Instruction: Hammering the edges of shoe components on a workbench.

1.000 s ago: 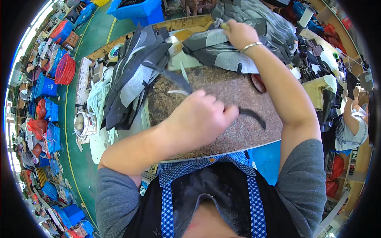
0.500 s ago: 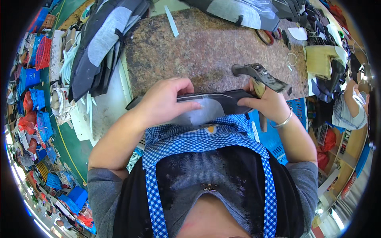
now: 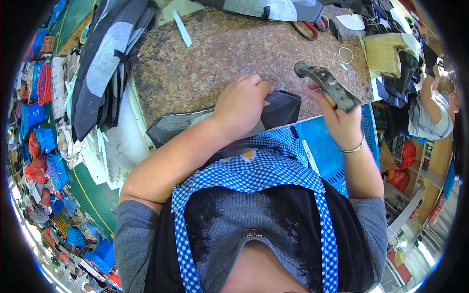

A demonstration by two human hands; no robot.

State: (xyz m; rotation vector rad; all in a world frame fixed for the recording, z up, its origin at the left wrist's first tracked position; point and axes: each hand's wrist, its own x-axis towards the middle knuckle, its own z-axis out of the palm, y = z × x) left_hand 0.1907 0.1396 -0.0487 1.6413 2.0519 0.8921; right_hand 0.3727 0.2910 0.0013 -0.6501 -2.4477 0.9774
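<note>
A flat black panel (image 3: 282,110) with a grey patch lies along the near edge of the worktop, partly covered by my left hand and forearm. My left hand (image 3: 243,105) is closed over the middle of this panel, fingers bent against its far edge. To the right, my right hand (image 3: 339,122) grips a hammer (image 3: 332,88) by its handle, close under the dark metal head. The hammer is raised apart from the panel, and most of its handle is hidden in the fist.
The mottled stone worktop (image 3: 195,63) carries a pale strip (image 3: 182,29) and red-handled scissors (image 3: 309,31). Stacked black-and-grey panels (image 3: 105,63) stand at the left. A yellowish block (image 3: 388,53) sits at the right, and a blue crate (image 3: 317,141) is below the near edge.
My right hand has let go of the panel and moved away, hammer still held. My left hand has shifted right and farther over the panel, which now lies flatter on the worktop.
</note>
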